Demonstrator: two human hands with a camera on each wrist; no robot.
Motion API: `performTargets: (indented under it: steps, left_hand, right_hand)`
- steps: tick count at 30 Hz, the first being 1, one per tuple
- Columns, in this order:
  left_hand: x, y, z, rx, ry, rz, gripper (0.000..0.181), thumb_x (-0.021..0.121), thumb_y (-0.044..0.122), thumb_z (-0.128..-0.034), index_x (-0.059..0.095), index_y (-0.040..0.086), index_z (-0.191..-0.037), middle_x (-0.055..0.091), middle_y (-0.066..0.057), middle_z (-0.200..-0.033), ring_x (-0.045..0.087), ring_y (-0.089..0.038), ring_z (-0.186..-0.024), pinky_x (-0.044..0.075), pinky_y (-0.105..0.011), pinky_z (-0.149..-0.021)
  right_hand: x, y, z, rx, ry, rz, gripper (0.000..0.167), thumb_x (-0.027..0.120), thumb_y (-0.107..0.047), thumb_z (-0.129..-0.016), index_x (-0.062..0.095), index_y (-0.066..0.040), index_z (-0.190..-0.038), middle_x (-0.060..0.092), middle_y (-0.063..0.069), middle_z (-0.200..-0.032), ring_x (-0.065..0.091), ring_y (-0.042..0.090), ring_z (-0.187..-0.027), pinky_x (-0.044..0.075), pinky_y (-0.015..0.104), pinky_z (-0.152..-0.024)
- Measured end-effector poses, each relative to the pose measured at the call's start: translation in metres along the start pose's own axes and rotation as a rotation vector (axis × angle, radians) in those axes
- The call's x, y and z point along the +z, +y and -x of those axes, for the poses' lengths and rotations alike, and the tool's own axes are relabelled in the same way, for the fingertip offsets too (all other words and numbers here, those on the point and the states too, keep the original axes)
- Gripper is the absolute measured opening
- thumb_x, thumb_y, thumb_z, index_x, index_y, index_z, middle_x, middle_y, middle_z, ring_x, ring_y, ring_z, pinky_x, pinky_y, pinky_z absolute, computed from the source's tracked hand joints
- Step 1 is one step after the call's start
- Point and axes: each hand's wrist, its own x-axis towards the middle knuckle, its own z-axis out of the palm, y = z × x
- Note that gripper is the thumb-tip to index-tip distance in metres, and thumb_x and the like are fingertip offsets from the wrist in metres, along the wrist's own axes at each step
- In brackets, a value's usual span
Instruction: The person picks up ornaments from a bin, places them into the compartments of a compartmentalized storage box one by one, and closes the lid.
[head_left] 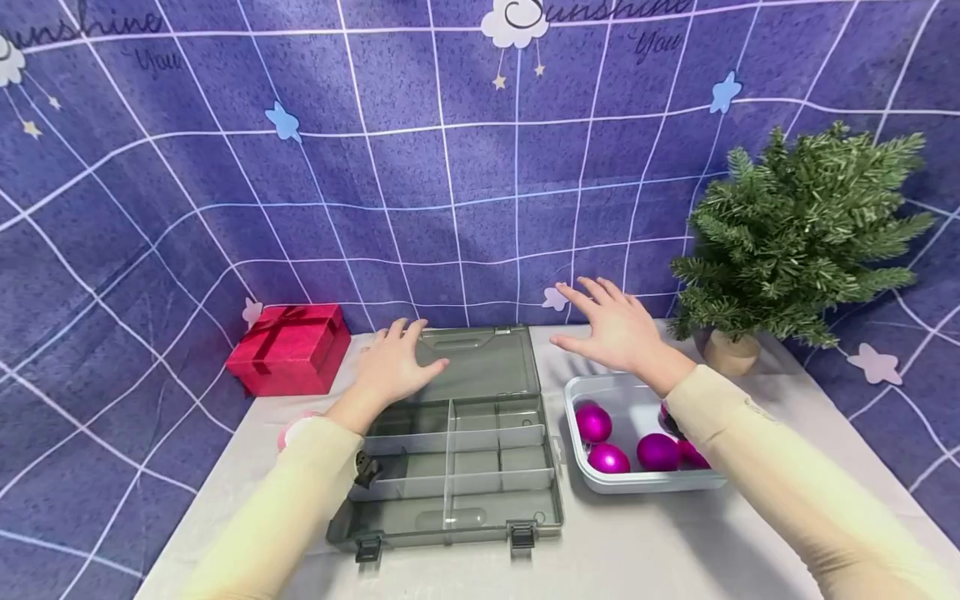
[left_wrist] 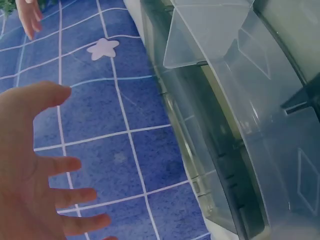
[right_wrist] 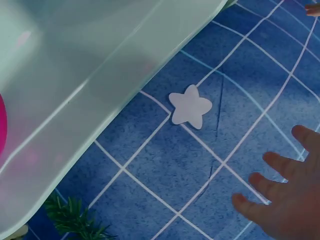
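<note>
While the left hand [head_left: 393, 364] hovers near the divided case [head_left: 480, 462], the right hand [head_left: 613, 335] hovers to its right, all fingers wide.

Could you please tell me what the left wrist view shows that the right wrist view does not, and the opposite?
Only the left wrist view: the grey compartment case.

Only the right wrist view: the whitish container, with a sliver of pink ball at the edge.

Both: left hand and right hand, the farther one partly, plus blue grid cloth, a pale star and green branches.
</note>
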Motion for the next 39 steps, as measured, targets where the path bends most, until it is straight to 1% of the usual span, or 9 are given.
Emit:
performTargets:
  steps: [5, 10, 14, 19, 22, 25, 30, 34, 39]
  left_hand:
    - [-0.01, -0.008, 0.013, 0.053, 0.083, 0.037, 0.08, 0.067, 0.047, -0.0893, 0.044, 0.001, -0.151, 0.047, -0.026, -0.147, 0.051, -0.048, -0.127, 0.047, -0.063, -0.093]
    - [-0.019, -0.022, 0.029, 0.034, 0.122, 0.082, 0.075, 0.067, 0.043, -0.0907, 0.046, 0.002, -0.15, 0.052, -0.022, -0.145, 0.051, -0.042, -0.13, 0.05, -0.062, -0.088]
    - [-0.022, -0.036, 0.046, 0.034, 0.114, 0.193, 0.072, 0.067, 0.034, -0.0923, 0.043, 0.001, -0.151, 0.05, -0.025, -0.146, 0.047, -0.042, -0.134, 0.043, -0.062, -0.1]
    - [-0.016, -0.059, 0.068, 0.043, 0.124, 0.323, 0.064, 0.069, 0.024, -0.0922, 0.046, -0.002, -0.146, 0.058, -0.03, -0.133, 0.06, -0.047, -0.116, 0.046, -0.061, -0.095]
    - [-0.006, -0.072, 0.079, 0.013, 0.092, 0.393, 0.059, 0.068, 0.022, -0.0936, 0.048, -0.004, -0.142, 0.061, -0.032, -0.128, 0.064, -0.048, -0.108, 0.049, -0.06, -0.092]
    - [0.005, -0.079, 0.089, -0.071, 0.034, 0.424, 0.056, 0.066, 0.025, -0.0955, 0.051, -0.002, -0.142, 0.062, -0.029, -0.13, 0.065, -0.046, -0.11, 0.051, -0.057, -0.089]
    - [0.018, -0.083, 0.1, -0.151, -0.025, 0.522, 0.048, 0.066, 0.02, -0.0962, 0.058, -0.006, -0.135, 0.062, -0.029, -0.131, 0.065, -0.044, -0.112, 0.054, -0.051, -0.088]
    - [0.026, -0.089, 0.105, -0.21, -0.09, 0.69, 0.044, 0.059, 0.012, -0.0993, 0.052, -0.011, -0.136, 0.059, -0.032, -0.132, 0.061, -0.044, -0.116, 0.055, -0.048, -0.087]
    - [0.032, -0.097, 0.11, -0.335, -0.187, 0.976, 0.048, 0.048, 0.005, -0.1018, 0.037, -0.015, -0.144, 0.054, -0.033, -0.129, 0.061, -0.034, -0.112, 0.056, -0.046, -0.085]
  right_hand:
    - [-0.005, -0.001, 0.009, -0.102, 0.096, -0.054, 0.073, 0.067, -0.053, -0.093, 0.049, -0.016, -0.152, 0.052, 0.016, -0.145, 0.044, 0.041, -0.134, 0.04, 0.06, -0.104]
    - [-0.006, -0.001, 0.02, -0.181, 0.09, -0.23, 0.053, 0.072, -0.032, -0.095, 0.059, -0.007, -0.139, 0.061, 0.016, -0.131, 0.053, 0.038, -0.124, 0.044, 0.056, -0.101]
    - [-0.007, 0.001, 0.029, -0.166, 0.008, -0.476, 0.04, 0.072, -0.016, -0.095, 0.062, -0.003, -0.131, 0.066, 0.015, -0.117, 0.063, 0.034, -0.11, 0.05, 0.051, -0.094]
    - [-0.006, 0.006, 0.038, -0.108, -0.176, -0.717, 0.032, 0.067, -0.005, -0.095, 0.062, 0.005, -0.125, 0.07, 0.015, -0.104, 0.068, 0.032, -0.098, 0.055, 0.038, -0.084]
    - [-0.001, 0.011, 0.043, -0.058, -0.295, -0.812, 0.03, 0.065, -0.003, -0.095, 0.061, 0.01, -0.122, 0.071, 0.015, -0.102, 0.067, 0.031, -0.098, 0.056, 0.038, -0.083]
    - [0.008, 0.016, 0.048, 0.03, -0.417, -0.874, 0.033, 0.063, -0.005, -0.096, 0.06, 0.012, -0.123, 0.069, 0.02, -0.109, 0.065, 0.035, -0.106, 0.055, 0.046, -0.088]
    - [0.017, 0.02, 0.055, 0.197, -0.555, -0.884, 0.042, 0.066, -0.012, -0.095, 0.058, 0.012, -0.129, 0.064, 0.025, -0.125, 0.062, 0.041, -0.114, 0.051, 0.056, -0.093]
    - [0.018, 0.019, 0.06, 0.274, -0.595, -0.876, 0.048, 0.069, -0.013, -0.093, 0.057, 0.013, -0.131, 0.064, 0.024, -0.127, 0.062, 0.043, -0.113, 0.052, 0.058, -0.092]
    - [0.022, 0.017, 0.062, 0.315, -0.625, -0.901, 0.048, 0.07, -0.012, -0.092, 0.058, 0.012, -0.131, 0.065, 0.023, -0.124, 0.063, 0.043, -0.11, 0.053, 0.057, -0.089]
